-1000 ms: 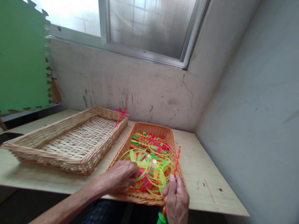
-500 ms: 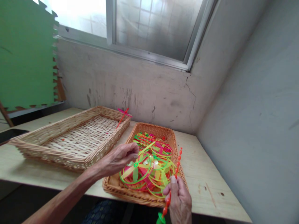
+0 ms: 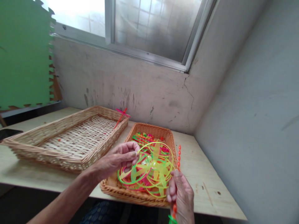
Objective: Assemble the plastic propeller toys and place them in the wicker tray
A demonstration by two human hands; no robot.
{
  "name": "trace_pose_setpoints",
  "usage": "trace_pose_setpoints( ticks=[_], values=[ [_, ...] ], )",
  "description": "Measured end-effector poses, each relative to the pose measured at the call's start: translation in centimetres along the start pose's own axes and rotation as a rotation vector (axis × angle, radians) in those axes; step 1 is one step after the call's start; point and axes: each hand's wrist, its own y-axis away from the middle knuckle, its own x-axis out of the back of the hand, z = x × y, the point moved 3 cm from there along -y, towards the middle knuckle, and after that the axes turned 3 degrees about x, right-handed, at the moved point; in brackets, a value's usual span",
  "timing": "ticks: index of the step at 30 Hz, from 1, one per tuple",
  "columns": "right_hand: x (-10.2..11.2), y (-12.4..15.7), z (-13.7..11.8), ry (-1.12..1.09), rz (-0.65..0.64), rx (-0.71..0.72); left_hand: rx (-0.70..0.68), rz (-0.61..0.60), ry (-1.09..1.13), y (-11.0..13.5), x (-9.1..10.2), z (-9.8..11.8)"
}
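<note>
Left hand (image 3: 116,160) lifts yellow propeller ring (image 3: 154,163); right hand (image 3: 181,194) grips orange stick (image 3: 178,155).

You face a frosted window (image 3: 149,28) | below it: stained, cracked plaster wall (image 3: 140,90) | left of it: green foam mat (image 3: 21,53) | beneath it: pale wooden table (image 3: 210,186)

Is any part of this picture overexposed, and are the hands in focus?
Head view: the window pane at upper left is blown out white; the left hand pinching the yellow ring and the right hand gripping the orange stick look sharp; table shadows are soft.
</note>
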Motion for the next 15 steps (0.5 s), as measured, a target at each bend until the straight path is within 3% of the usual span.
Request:
trace_pose_setpoints(
  ticks=[6, 9, 12, 15],
  values=[
    [-0.9, 0.9, -0.1, 0.063, -0.046, 0.024, 0.03, -0.004, 0.031, -0.4, 0.8, -0.5],
    [-1.1, 1.3, -0.3, 0.06, -0.027, 0.025, 0.005, 0.063, -0.091, -0.6, 0.8, -0.5],
    [-1.0, 1.5, -0.4, 0.077, 0.032, 0.065, -0.025, 0.097, -0.257, -0.5, -0.2, -0.6],
    [-0.9, 1.6, -0.6, 0.134, 0.073, 0.093, 0.013, 0.098, -0.267, -0.3, -1.7, -1.3]
  ],
)
